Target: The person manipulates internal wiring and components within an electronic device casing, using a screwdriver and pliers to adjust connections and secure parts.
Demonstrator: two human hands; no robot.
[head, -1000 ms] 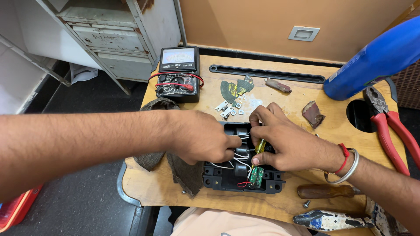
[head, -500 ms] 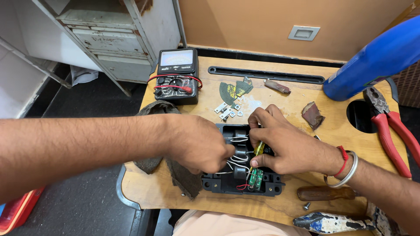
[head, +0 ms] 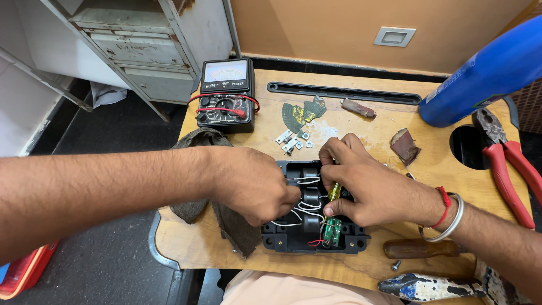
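Note:
An open black plastic housing lies on the wooden board, with white wires, dark round coils and a small green circuit board inside. My left hand grips the housing's left side, fingers curled among the white wires. My right hand holds a thin yellow-handled screwdriver upright over the middle of the housing. A red thread and a metal bangle circle that wrist.
An analog multimeter with red leads stands at the back left. Red-handled pliers, a blue cylinder, a dark cloth, small metal brackets, a wooden-handled tool and a round hole surround the work.
Both hands stay on the housing with only small shifts. The view has drifted slightly.

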